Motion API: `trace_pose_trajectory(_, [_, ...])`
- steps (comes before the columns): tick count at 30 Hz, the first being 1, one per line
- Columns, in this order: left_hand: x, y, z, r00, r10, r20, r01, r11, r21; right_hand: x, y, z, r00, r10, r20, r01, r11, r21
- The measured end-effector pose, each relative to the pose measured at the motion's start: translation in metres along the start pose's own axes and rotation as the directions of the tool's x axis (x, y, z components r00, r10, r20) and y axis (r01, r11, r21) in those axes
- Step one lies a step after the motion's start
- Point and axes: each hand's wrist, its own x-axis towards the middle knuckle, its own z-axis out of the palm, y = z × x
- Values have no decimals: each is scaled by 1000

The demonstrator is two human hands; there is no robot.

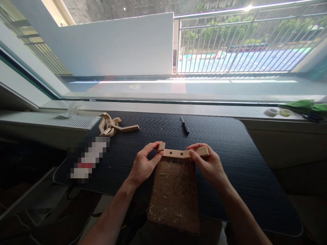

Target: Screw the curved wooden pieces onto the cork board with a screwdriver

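Note:
A pale wooden hook (176, 153) with two dark holes spans the space between my hands. My left hand (145, 161) pinches its short upturned end between thumb and fingers. Around the longer angled end, my right hand (206, 164) closes with thumb in front and fingers behind. Below the wooden piece lies a brown taped cardboard slab (175, 194), dotted with small holes, reaching over the table's near edge. Whether the wood rests on the slab or hovers just over its far end, I cannot tell.
Several more wooden hooks (108, 126) lie heaped at the table's far left. A black-handled screwdriver (185, 126) lies on the dark table (219, 136). On the windowsill at right are tape rolls (272, 111), a green cloth (301, 106) and scissors (313, 117). A blurred-out item (89, 158) is at left.

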Motion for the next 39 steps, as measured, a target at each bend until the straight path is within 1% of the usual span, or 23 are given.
trace_pose_trajectory(2, [0,0,0,1000,-15,9,16,1000,-12,0,1,0,1000,13,-1,-13,1000,3])
trace_pose_trajectory(5, [3,3,1,1000,-15,22,16,999,-34,-1,-6,-1,1000,10,-21,-9,999,43])
trace_pose_trajectory(8, [5,6,2,1000,-8,27,10,998,-61,-2,-18,-8,994,-16,-111,25,996,84])
trace_pose_trajectory(10, [4,5,1,1000,-18,21,19,998,-64,-4,-24,-14,982,-30,-185,47,995,84])
trace_pose_trajectory(12, [2,4,0,999,-37,10,37,997,-66,-6,-27,-17,974,-33,-225,49,997,65])
trace_pose_trajectory(14, [-1,3,-1,999,-45,-4,45,996,-82,-8,-25,-17,976,-23,-216,35,998,50])
trace_pose_trajectory(19, [-9,5,-4,999,-3,-52,-5,990,-144,-14,-14,1,997,27,-75,-25,999,28])
trace_pose_trajectory(21, [-12,6,-4,999,-2,-43,-4,991,-130,-16,-10,7,997,51,-53,-50,999,9])
trace_pose_trajectory(25, [-13,1,-2,998,-52,40,55,996,-76,-19,-5,12,995,45,-94,-52,996,-75])
trace_pose_trajectory(28, [-13,-4,1,997,-63,51,66,995,-73,-20,-2,11,992,21,-127,-40,988,-148])
trace_pose_trajectory(35, [-25,-7,6,996,-43,73,47,998,-41,-24,5,11,994,12,-112,-27,991,-131])
trace_pose_trajectory(39, [-31,-5,4,995,-30,91,32,999,-23,-27,4,12,991,16,-131,-32,992,-122])
